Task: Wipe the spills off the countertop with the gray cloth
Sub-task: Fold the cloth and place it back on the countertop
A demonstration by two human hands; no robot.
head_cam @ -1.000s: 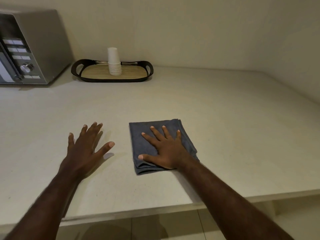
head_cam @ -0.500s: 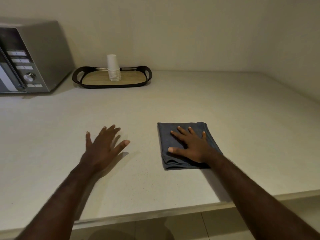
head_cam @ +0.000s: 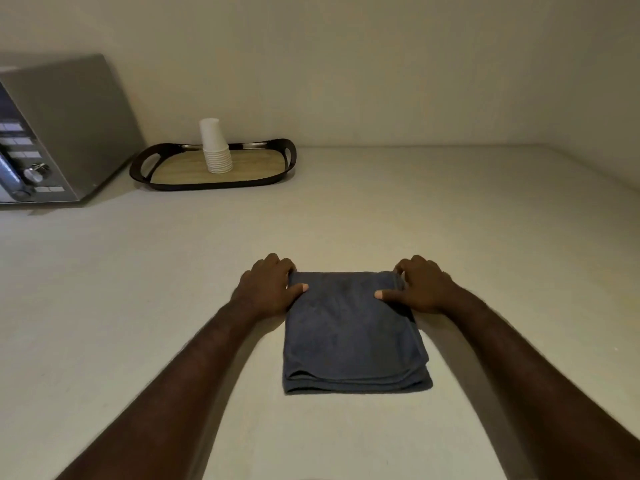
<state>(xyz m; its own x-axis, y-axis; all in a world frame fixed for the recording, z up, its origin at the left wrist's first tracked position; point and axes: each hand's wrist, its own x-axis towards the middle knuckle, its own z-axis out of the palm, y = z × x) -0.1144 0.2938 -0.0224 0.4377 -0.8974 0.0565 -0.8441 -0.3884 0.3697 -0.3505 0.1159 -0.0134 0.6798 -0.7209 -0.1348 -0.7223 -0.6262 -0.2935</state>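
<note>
Dim, soft shadows — wide-angle edge distortion.

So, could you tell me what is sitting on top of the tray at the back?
A stack of white paper cups stands on the tray, on its wood-look base. The patch of base under the stack is covered.

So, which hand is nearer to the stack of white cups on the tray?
The left hand. It grips the gray cloth's far left corner, below the cups; the right hand grips the far right corner, farther away.

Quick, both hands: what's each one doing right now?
Left hand: closed, pinching the far left corner of the gray cloth.
Right hand: closed, pinching its far right corner.
</note>
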